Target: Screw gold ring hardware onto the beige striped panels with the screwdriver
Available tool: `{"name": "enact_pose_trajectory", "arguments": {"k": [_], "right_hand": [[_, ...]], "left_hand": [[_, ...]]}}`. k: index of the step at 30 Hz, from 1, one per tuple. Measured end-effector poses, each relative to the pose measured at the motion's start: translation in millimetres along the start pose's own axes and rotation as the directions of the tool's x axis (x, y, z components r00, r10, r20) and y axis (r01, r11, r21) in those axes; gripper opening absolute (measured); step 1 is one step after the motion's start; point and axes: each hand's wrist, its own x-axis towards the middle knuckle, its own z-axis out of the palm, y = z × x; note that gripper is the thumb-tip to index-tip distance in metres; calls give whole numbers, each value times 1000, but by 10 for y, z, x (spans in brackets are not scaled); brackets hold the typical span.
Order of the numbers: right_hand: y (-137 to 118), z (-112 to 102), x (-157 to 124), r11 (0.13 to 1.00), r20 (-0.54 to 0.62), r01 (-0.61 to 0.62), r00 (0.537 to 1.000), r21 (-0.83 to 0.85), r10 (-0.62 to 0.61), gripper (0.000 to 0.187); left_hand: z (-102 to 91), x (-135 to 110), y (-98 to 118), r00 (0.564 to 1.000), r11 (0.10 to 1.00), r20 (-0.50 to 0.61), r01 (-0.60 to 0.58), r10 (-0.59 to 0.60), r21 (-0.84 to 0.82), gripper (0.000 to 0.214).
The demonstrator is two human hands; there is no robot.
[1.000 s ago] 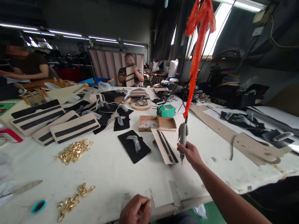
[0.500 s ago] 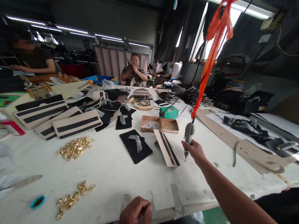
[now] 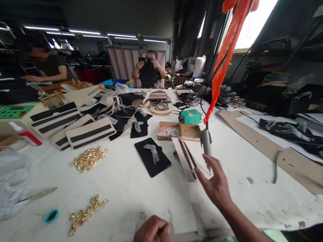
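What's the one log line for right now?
right hand: open, near electric screwdriver | left hand: curled, at table edge | electric screwdriver: hanging tip-down

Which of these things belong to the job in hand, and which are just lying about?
Probably in the job, being nearest the open right hand:
hanging grey power tool
beige panel with black strips

Probably just lying about:
red bottle
small blue ring
crumpled clear plastic

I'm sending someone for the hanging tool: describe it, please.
Over the white table hangs a bright orange strip. Follow it down to the grey tool at its lower end, partly behind the right hand; unlike its neighbours on the table, it hangs nearly upright.
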Motion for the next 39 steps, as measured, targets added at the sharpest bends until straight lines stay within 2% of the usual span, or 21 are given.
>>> {"name": "enact_pose_trajectory", "arguments": {"k": [2,4,7,9,13,19,24,26,29,31,33,36,39], "right_hand": [[-166,146,-93,997,178,57,983,-51,-48,64],[-235,302,-104,988,293,51,956,-143,-7,71],[-185,434,-30,968,378,-69,912,-240,158,65],[-113,411,34,959,395,-159,886,-235,243,55],[-41,171,139,938,309,-302,888,-168,341,46],[-174,-163,141,912,32,-410,911,-31,411,51],[-366,-262,-36,869,49,-455,889,195,454,54],[-424,-252,-124,800,139,-500,864,332,483,52],[-513,-176,-259,565,366,-614,787,552,497,48],[-596,-106,-340,403,492,-691,716,600,495,45],[-695,-43,-400,299,582,-751,651,589,487,41],[-833,15,-448,210,671,-809,577,550,465,39],[-935,9,-494,183,733,-846,526,500,430,39]], "left_hand": [[-20,7,32,1000,1000,19,19,-19,4,35],[-42,15,67,999,1000,19,27,-27,7,35],[-72,21,100,999,999,9,45,-45,-9,35],[-89,27,113,997,997,12,71,-70,-25,36],[-139,53,152,991,990,53,126,-123,-58,39],[-249,126,261,965,956,143,244,-222,-165,44],[-311,177,328,920,878,182,388,-348,-280,46],[-330,189,330,894,805,188,449,-407,-389,49],[-362,193,299,862,695,145,482,-486,-533,52],[-388,183,265,862,686,82,452,-500,-570,55],[-419,167,242,876,723,8,403,-482,-560,58],[-478,144,259,885,773,-91,343,-456,-534,61],[-576,109,324,861,772,-157,336,-485,-539,61]]}}
